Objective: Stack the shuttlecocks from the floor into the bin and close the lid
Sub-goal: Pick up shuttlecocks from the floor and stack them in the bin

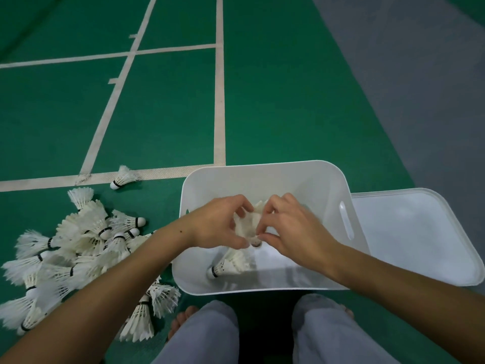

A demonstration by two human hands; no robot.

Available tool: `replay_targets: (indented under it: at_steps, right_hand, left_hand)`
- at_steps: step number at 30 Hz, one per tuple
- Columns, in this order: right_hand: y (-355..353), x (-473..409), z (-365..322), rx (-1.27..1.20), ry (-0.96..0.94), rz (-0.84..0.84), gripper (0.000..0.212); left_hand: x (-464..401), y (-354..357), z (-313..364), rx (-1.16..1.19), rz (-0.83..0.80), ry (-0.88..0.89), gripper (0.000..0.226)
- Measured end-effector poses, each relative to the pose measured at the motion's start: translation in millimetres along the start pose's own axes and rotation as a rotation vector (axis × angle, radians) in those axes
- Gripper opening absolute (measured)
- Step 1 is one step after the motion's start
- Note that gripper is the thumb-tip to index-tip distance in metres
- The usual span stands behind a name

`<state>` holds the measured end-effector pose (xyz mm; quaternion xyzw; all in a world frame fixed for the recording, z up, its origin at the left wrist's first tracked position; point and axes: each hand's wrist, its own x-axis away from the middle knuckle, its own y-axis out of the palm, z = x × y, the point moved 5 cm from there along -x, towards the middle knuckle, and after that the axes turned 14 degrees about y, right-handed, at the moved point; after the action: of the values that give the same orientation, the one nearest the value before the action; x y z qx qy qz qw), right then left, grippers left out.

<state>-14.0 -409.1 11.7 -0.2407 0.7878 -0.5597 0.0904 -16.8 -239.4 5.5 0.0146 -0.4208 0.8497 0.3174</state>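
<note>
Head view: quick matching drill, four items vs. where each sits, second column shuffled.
Items:
1. white plastic bin
2. white flat lid
3. heap of white feather shuttlecocks
4. lone white shuttlecock

Places:
A. on the white court line
B. on the green floor, left of the bin
C. on the floor beside the bin's right side
D. in front of the knees, under both hands

Pairs: 1-D, 2-C, 3-B, 4-A

Bin (265,179): white, open, directly beneath both hands. One shuttlecock (248,227), white-feathered, held between the hands over it; another (231,265) lies inside, below them. Pile (78,248) on floor left of the left hand. Lid (417,237) flat, right of the right hand.
</note>
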Motion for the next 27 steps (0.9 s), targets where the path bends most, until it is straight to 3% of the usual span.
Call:
replay_targets:
  at_steps: [4, 7, 10, 13, 15, 20, 23, 27]
  right_hand:
    - [14, 3, 26, -0.004, 0.254, -0.091, 0.015]
    - [29, -4, 32, -0.086, 0.400, -0.263, 0.013]
    - [51, -11, 32, -0.271, 0.496, -0.429, 0.009]
    - [75, -4, 28, -0.547, 0.685, -0.644, 0.015]
    - [88, 3, 24, -0.643, 0.792, -0.730, 0.008]
    - [111, 6, 17, -0.563, 0.776, -0.899, 0.032]
    - [106, 4, 20, -0.500, 0.783, -0.895, 0.031]
    - [91, 1, 26, -0.382, 0.610, -0.856, 0.033]
  left_hand:
    - [-2, 25, -18, -0.142, -0.332, -0.102, 0.068]
    - [-10, 43, -24, -0.227, -0.472, -0.150, 0.075]
    - [-17, 52, -23, -0.226, -0.557, -0.158, 0.074]
    - [-19, 54, -23, -0.137, -0.564, -0.156, 0.064]
    - [-18, 55, -25, -0.091, -0.553, -0.166, 0.060]
    - [-17, 57, -27, -0.076, -0.572, -0.157, 0.060]
    - [-16, 55, -25, -0.060, -0.564, -0.163, 0.060]
    - [-14, 53, -25, -0.073, -0.516, -0.153, 0.056]
